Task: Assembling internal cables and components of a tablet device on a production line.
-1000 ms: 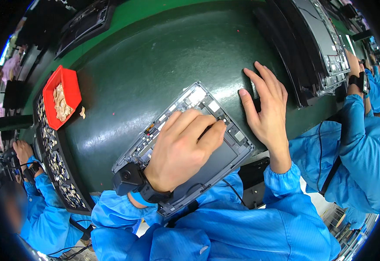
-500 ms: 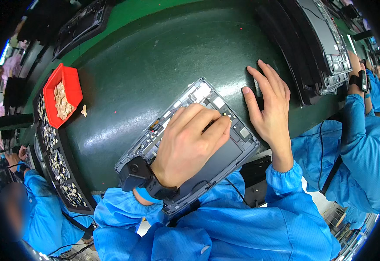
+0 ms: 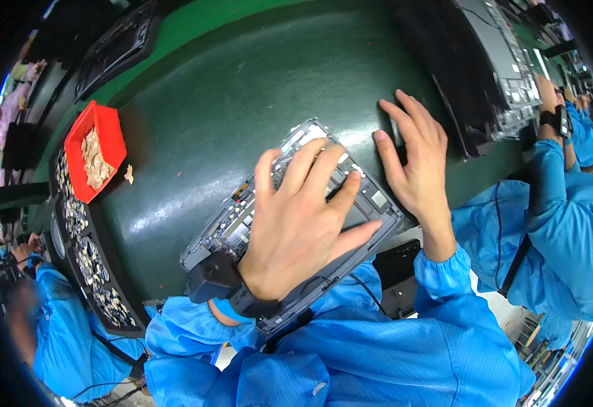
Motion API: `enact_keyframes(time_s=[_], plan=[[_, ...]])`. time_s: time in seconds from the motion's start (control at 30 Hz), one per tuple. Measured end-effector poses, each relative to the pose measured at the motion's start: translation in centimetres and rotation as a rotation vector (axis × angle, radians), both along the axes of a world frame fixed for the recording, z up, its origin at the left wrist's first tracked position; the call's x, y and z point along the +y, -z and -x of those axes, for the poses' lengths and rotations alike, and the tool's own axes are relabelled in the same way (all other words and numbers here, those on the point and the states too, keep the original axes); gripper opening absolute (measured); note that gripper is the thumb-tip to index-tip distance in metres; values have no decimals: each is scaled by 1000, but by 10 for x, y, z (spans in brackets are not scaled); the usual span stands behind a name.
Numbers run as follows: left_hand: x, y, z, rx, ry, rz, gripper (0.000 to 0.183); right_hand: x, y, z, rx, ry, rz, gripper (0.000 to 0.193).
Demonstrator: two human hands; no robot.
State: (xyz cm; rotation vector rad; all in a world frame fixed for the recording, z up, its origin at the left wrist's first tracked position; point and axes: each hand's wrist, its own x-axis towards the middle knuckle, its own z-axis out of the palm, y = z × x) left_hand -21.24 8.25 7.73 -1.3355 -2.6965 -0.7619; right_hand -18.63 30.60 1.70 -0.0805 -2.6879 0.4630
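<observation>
In front of me an opened laptop chassis lies aslant on the green bench, its inner boards and parts exposed. My left hand is spread over it, fingers apart, fingertips over its far part; whether they press on it I cannot tell. The palm hides much of the chassis middle. A black device on a strap is worn at the left wrist. To the right of the chassis, my right hand rests open on the bench, fingers stretched out, with nothing in it.
At the left a red bin holds pale flat pieces, beside a black compartment tray of small parts. One pale piece lies loose. Stacked laptop parts stand at the far right. A co-worker's hand is beyond them; another person sits left.
My left hand has gone from closed, with bent fingers, to spread open over the chassis. My right hand stays in nearly the same place.
</observation>
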Motion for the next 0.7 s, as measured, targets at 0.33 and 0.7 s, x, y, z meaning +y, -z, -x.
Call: enact_keyframes(time_s=[0.33, 0.7], plan=[[4, 13, -57, -26, -49, 207, 93, -4, -3, 2, 28, 3, 7, 42], [-12, -19, -55, -49, -57, 183, 93, -7, 2, 2, 50, -1, -18, 42]])
